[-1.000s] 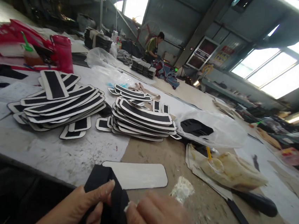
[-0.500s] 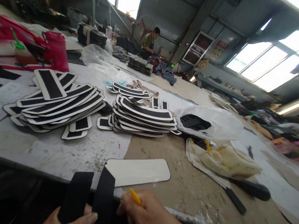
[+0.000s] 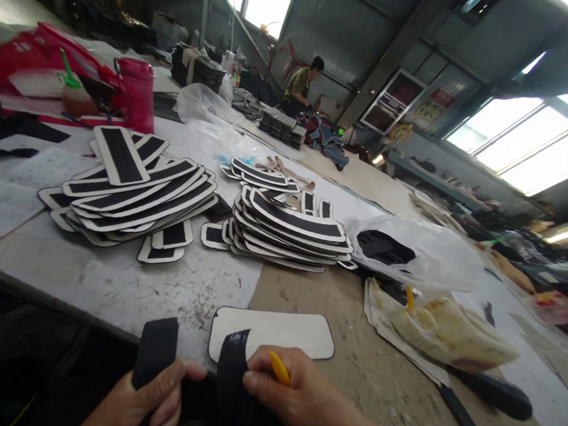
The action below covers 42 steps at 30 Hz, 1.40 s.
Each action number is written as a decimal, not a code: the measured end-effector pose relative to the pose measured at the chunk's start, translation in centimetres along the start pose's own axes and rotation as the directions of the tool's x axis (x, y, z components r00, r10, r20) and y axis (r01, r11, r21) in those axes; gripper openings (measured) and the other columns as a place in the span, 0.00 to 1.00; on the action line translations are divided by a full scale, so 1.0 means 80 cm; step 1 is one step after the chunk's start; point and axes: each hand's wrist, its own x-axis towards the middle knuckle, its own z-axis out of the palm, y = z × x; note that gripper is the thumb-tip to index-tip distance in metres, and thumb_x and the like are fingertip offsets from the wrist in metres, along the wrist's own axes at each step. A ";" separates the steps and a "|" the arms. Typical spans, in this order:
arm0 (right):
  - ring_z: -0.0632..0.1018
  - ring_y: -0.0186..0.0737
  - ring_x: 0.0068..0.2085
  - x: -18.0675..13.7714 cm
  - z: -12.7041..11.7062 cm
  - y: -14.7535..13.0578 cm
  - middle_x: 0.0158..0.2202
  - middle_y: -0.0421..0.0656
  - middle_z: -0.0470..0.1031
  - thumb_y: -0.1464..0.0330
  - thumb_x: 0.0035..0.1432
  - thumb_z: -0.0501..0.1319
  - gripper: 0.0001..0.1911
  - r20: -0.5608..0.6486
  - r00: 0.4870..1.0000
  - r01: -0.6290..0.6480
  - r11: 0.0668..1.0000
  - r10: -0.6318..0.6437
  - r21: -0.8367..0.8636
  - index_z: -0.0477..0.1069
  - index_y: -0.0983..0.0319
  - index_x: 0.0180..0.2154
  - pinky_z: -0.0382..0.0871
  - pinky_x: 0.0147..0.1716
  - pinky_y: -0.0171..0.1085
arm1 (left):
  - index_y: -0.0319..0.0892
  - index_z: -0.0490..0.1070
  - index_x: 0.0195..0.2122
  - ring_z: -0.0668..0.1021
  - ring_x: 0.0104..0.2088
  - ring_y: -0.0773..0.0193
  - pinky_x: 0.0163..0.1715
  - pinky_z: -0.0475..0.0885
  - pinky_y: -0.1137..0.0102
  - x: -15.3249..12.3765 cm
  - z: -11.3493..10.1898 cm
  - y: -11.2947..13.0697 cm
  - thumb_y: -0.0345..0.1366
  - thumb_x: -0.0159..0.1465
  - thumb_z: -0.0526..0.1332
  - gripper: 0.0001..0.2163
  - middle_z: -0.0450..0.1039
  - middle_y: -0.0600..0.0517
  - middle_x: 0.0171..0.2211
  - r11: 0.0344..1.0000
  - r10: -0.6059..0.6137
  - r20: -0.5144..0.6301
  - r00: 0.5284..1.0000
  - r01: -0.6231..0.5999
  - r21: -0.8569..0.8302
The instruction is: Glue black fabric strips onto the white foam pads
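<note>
My left hand (image 3: 158,395) is closed around a flat black strip (image 3: 157,345) that stands up at the table's front edge. Beside it, my right hand (image 3: 285,380) pinches a second black strip (image 3: 231,375) whose upper end curls over. A yellow pointed tool (image 3: 280,368), its lower part hidden, is also tucked in the right hand's fingers. Just behind the right hand, a white rounded panel (image 3: 297,331) with a dark edge lies flat on the table. The curled strip overlaps its near left part in view; whether they touch I cannot tell.
Two piles of black-and-white curved pieces, a left pile (image 3: 138,206) and a right pile (image 3: 290,230), stand behind. At right lie a stained yellowish bag (image 3: 463,334), a black-handled tool (image 3: 495,393) and a clear plastic bag (image 3: 441,255). A person (image 3: 300,84) works far back.
The right hand has come to grip the second strip, whose top now curls over. The left thumb has left that strip. The whole view has shifted, with the scene sliding rightward.
</note>
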 end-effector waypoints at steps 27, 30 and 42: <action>0.58 0.29 0.22 0.047 -0.064 0.005 0.19 0.34 0.56 0.68 0.54 0.54 0.09 0.121 0.988 -0.034 0.892 0.099 -0.450 0.60 0.62 0.23 0.51 0.20 0.29 | 0.39 0.67 0.35 0.65 0.14 0.67 0.18 0.59 0.74 0.023 0.026 0.027 0.55 0.48 0.61 0.24 0.63 0.59 0.08 0.828 0.305 -0.210 0.929 -0.150 0.540; 0.58 0.28 0.21 0.069 -0.067 0.007 0.19 0.34 0.56 0.68 0.53 0.54 0.09 0.179 0.978 -0.011 0.893 0.103 -0.451 0.62 0.63 0.23 0.52 0.20 0.29 | 0.38 0.68 0.34 0.65 0.14 0.67 0.18 0.59 0.73 0.029 0.032 0.040 0.54 0.47 0.61 0.23 0.63 0.58 0.09 0.816 0.187 -0.129 0.974 -0.081 0.572; 0.59 0.28 0.21 0.099 -0.072 0.009 0.18 0.34 0.57 0.69 0.52 0.55 0.10 0.201 0.973 0.021 0.824 0.114 -0.566 0.60 0.63 0.21 0.52 0.19 0.29 | 0.43 0.60 0.15 0.64 0.12 0.69 0.15 0.57 0.75 0.042 0.045 0.053 0.42 0.49 0.58 0.12 0.62 0.57 0.09 0.813 0.053 -0.121 0.991 0.027 0.582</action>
